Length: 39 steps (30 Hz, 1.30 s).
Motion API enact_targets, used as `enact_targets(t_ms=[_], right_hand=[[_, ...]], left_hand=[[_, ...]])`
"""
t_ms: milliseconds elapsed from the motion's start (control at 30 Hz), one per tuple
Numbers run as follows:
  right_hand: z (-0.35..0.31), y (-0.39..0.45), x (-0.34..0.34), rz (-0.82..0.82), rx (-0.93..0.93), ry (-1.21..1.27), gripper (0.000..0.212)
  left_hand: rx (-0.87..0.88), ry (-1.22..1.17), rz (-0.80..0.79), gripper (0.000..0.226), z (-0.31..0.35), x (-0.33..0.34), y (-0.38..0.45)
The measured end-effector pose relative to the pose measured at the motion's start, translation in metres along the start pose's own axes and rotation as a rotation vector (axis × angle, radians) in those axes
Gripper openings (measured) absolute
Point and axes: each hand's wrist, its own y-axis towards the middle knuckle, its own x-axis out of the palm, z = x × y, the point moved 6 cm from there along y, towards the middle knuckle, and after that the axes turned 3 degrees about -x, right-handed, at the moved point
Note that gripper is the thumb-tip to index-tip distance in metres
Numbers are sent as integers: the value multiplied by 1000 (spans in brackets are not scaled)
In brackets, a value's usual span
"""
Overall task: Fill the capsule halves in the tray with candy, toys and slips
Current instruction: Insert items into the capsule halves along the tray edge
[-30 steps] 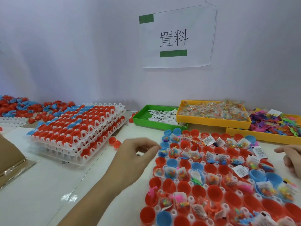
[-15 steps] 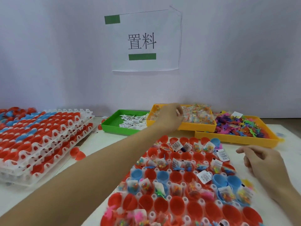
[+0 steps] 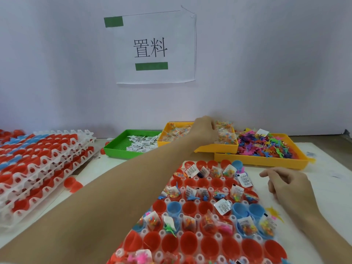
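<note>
Head camera is showing the left hand (image 3: 204, 130) grabbing candy bags (image 3: 222, 135); it should be pinching only one. The right hand (image 3: 285, 184) is resting loose, holding nothing.

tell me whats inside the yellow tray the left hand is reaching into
Small clear candy packets fill the yellow tray. The left hand covers the middle, so what its fingers hold is hidden.

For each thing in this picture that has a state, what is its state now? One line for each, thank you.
Left hand: reaching into the candy bin; grasp hidden.
Right hand: loosely curled beside the tray, holding nothing.
Capsule tray: partly filled; many red halves empty.
Candy bin: full of packets.
Green bin: slips at its far end, near part bare.
Toy bin: heaped with colourful toys.
Stacked trays: hold empty halves.
</note>
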Motion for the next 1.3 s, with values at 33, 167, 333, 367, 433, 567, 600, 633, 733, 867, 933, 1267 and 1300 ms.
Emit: enact_targets(t_ms=[33,167,333,367,433,567,600,633,733,867,933,1267,1300], right_hand=[[0,0,0,3,2,-1,30],[-2,-1,-1,9,3,-4,31],[-3,-2,-1,8,16,-3,30],[-3,-2,-1,8,18,-3,30],[-4,-2,-1,12,19,-4,29],[-6,-3,-1,14,15,-10,27],[-6,-3,-1,14,16,-10,27],[-6,-3,-1,14,16,-11,27],[-6,-3,-1,13,14,-8,28],[-5,-2,1,8,21,-4,28],[-5,-2,1,10,26,0,28],[0,-1,0,11,30,43,31],[0,-1,-1,10,29,43,31]], left_hand=[[-8,-3,12,7,0,-1,0],[-53,-76,73,4,-5,-6,2],[-181,-257,138,19,-11,-12,3],[-201,-287,147,18,-13,-12,4],[-223,-331,154,12,-14,-13,3],[-226,-400,160,10,-14,-16,0],[-229,-405,155,11,-15,-16,0],[-233,-408,149,13,-15,-16,0],[-249,-428,149,19,-20,-16,0],[-274,-453,170,21,-27,-20,0],[-300,-466,158,18,-30,-21,1],[-307,-659,207,5,-35,-23,4],[-307,-680,201,5,-35,-24,4]])
